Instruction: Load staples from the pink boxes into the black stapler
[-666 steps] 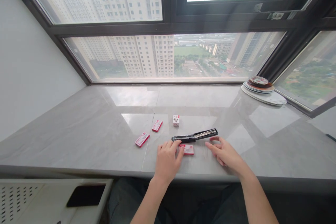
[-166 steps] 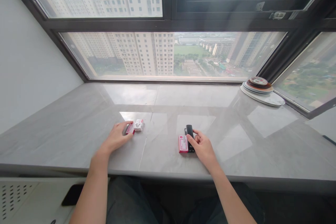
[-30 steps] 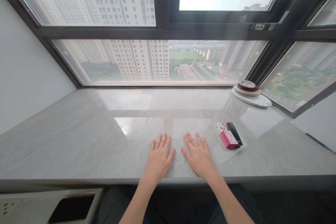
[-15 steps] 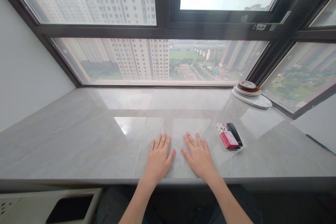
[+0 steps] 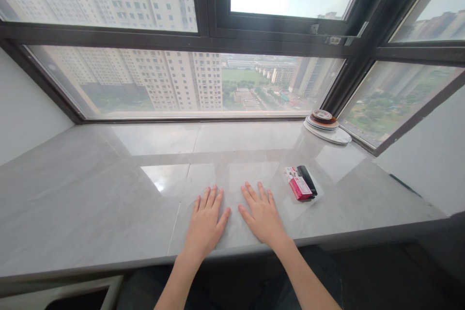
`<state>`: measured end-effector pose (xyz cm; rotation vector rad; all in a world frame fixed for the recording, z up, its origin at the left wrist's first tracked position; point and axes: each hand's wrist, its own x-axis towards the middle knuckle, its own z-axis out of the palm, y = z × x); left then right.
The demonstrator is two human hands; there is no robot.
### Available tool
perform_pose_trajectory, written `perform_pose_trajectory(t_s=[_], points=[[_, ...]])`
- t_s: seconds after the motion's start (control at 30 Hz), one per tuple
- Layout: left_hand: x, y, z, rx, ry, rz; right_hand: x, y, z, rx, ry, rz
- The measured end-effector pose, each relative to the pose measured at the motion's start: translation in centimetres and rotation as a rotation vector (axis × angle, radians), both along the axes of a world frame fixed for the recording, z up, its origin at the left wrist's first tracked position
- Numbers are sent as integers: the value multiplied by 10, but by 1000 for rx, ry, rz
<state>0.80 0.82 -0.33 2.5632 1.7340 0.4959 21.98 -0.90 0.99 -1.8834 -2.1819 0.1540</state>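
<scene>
My left hand lies palm down on the grey marble-look sill, its fingers spread and nothing under them that I can see. Beside it, a short gap to the right, my right hand rests flat in the same way, fingers apart. Nearest to the right hand is a small pink and white box. A black stapler-like object leans close against the box's right side. Both sit on a clear sheet or bag.
A stack of plates or round discs stands in the far right corner by the dark window frame. A thin dark strip runs along the right wall's foot. Below the sill at lower left is a pale open-topped piece.
The camera view has turned and tilted slightly, so everything sits further left in the picture. Both hands stay flat on the sill, and the objects keep their places.
</scene>
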Motion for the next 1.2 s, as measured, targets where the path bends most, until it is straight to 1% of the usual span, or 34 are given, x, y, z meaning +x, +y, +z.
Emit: perform_pose_trajectory(t_s=[0.27,0.37,0.43,0.5,0.53,0.57,0.63,0.67,0.7,0.73,0.77,0.8,0.87,0.93,1.0,1.1,1.2], points=[[-1,0,-1,2,-20,5,0,0,-3,38,84,8],[-1,0,-1,-6,-41,4,2,1,0,76,194,17],[-1,0,0,-12,-54,1,9,3,7,84,328,20],[-1,0,1,-19,-68,0,27,6,17,126,476,-29],[-2,0,1,-22,-74,1,42,8,22,182,533,-88],[-2,-1,1,-24,-78,1,60,11,28,279,551,-166],[-2,-1,2,-27,-81,3,105,18,35,500,518,-336],[-2,-1,2,-27,-80,3,130,22,36,566,492,-425],[-2,-2,3,-26,-78,3,155,26,35,572,478,-502],[-2,-2,3,-26,-75,3,179,30,33,511,489,-555],[-1,-2,4,-26,-72,4,199,33,30,381,525,-572],[-1,-2,4,-25,-71,5,216,36,26,235,571,-556],[0,-2,4,-23,-71,7,234,37,17,19,659,-514],[1,-2,4,-19,-77,11,232,35,12,-99,734,-476],[1,-2,3,-16,-87,12,213,32,9,-151,810,-445],[3,-1,7,-21,-114,27,161,28,7,-164,936,-402],[10,0,19,-17,-159,82,91,31,2,-152,1000,-360]])
